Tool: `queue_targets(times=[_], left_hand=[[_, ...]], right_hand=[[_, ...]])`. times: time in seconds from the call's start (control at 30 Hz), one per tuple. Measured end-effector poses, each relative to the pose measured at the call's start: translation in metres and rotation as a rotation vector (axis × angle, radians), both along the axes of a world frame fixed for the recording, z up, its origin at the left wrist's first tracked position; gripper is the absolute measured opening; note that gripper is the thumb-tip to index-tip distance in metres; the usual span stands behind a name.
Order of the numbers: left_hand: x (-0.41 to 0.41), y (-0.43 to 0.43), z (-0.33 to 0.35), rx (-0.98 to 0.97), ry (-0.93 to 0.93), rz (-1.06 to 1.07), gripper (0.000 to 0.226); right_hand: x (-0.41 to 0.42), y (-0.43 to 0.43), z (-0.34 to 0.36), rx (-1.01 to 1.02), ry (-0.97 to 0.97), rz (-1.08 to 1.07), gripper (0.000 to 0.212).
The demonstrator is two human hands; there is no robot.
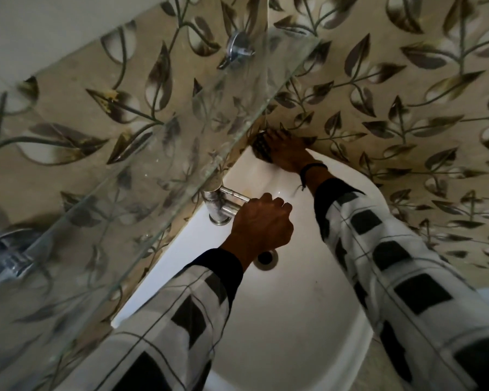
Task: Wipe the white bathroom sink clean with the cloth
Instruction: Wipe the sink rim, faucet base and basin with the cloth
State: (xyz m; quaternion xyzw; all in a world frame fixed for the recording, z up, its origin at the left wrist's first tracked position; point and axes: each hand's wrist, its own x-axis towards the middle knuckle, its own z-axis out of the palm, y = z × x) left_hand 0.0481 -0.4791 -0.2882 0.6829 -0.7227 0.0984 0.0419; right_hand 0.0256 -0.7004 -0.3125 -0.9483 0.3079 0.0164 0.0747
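The white sink (pixel 291 311) fills the lower middle of the head view, with its drain (pixel 266 258) partly behind my left wrist. My right hand (pixel 287 153) presses a dark checked cloth (pixel 261 146) onto the sink's far corner where the rim meets the leaf-patterned wall. My left hand (pixel 261 225) is closed around the spout of the chrome tap (pixel 220 206) at the sink's back edge. Most of the cloth is hidden under my right hand.
A glass shelf (pixel 153 153) juts out above the tap on chrome brackets (pixel 239 46). Leaf-patterned tiles (pixel 407 114) cover the wall behind and beside the sink. Another chrome fitting (pixel 9 255) shows through the glass at the left edge.
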Motion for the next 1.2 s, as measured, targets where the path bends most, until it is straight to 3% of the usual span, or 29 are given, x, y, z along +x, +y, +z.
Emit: queue_targets(times=[0.17,0.37,0.5,0.7,0.83,0.97,1.1,1.2], left_hand=[[0.001,0.0,-0.001,-0.013,0.011,-0.004,0.016],[0.0,0.0,0.0,-0.014,-0.005,0.001,0.016],[0.0,0.0,0.003,-0.009,0.009,0.003,0.017],[0.001,0.0,0.002,0.031,0.009,0.005,0.018],[0.0,0.0,0.004,0.038,0.021,0.025,0.02],[0.0,0.001,0.002,0.046,0.017,0.04,0.02],[0.002,0.001,0.0,0.068,0.037,0.027,0.02],[0.002,0.0,0.001,0.086,0.043,0.026,0.021]], right_hand=[[0.001,0.003,-0.013,0.063,-0.014,0.04,0.068],[0.012,0.008,-0.019,0.09,-0.065,-0.044,0.062],[-0.007,0.023,-0.017,0.175,-0.135,0.079,0.057],[0.01,0.012,-0.015,0.087,-0.081,-0.035,0.057],[0.002,0.019,-0.02,0.074,-0.073,0.068,0.056],[0.009,0.004,-0.019,-0.01,-0.012,-0.07,0.058],[0.025,0.009,-0.023,0.02,-0.086,-0.236,0.057],[0.023,0.008,-0.025,0.048,-0.066,-0.203,0.057]])
